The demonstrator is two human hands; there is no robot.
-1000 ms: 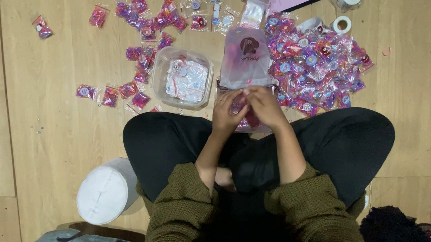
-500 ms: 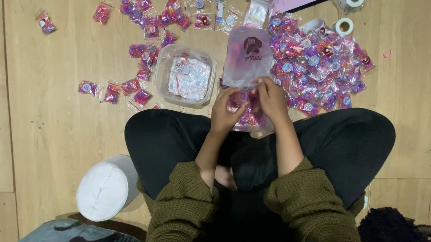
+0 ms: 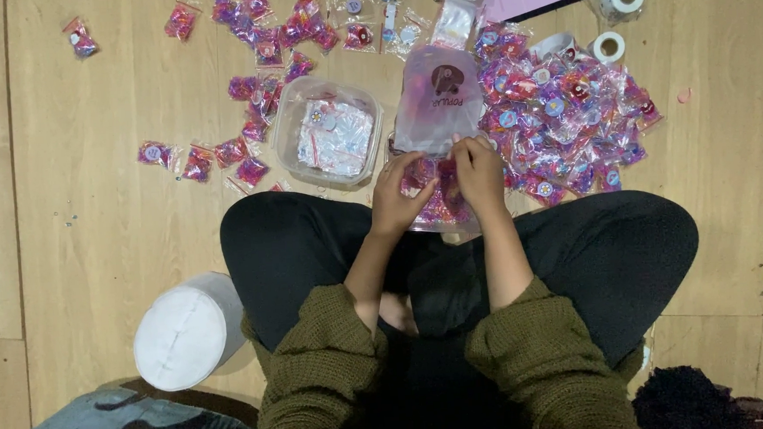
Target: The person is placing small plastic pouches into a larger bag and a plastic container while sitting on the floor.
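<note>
Above the lap, left hand (image 3: 402, 192) and right hand (image 3: 476, 168) pinch a lengthwise pouch (image 3: 435, 116), top pointing away.

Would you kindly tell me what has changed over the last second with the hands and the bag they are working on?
Very little. Both hands, the left hand and the right hand, have stayed together at the lower part of the translucent plastic bag, only shifting slightly. Nothing was picked up or released. The clear tub, the pile of small pink packets, the tape rolls and the white stool lie as before.
</note>
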